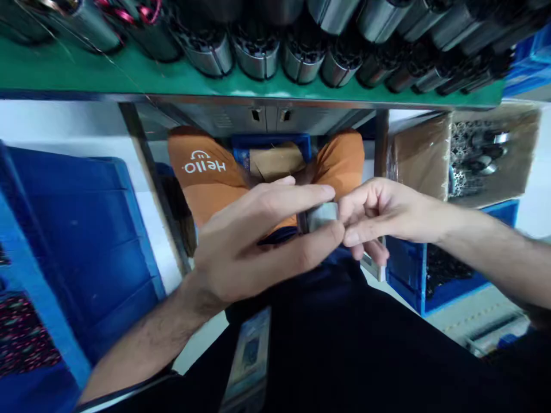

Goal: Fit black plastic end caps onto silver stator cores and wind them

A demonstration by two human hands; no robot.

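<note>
**Small grey part (323, 214) pinched in the left hand (241, 244), right hand (390, 215) close against it**

From where I stand, the left fingers (297, 199) are stretched forward and grasping the part, one digit along its upper side and another along its lower. The part sits above the person's lap, its pale end turned toward the right hand. The right fingers are curled, thumb and forefinger drawn near each other right at that end; whether they grip it too, I can't tell.

Under the hands are the person's orange trousers (210, 180), one leg printed with a white "Hello". Between the knees I see a blue tray (272, 139) with a piece of cardboard (275, 160) in it. A card (247, 355) hangs against the black top (336, 350).

Ahead runs the green surface (269, 88), bearing rows of metal cylinders (257, 60), with pink wire (148, 12) near the left end. Grey cabinet doors (232, 119) show beneath it.

To the person's left stands a big blue bin (81, 212). To the right, an open box (419, 152) holds shiny metal pieces (491, 146); nearer, a blue crate (402, 272) holds dark ones.
</note>
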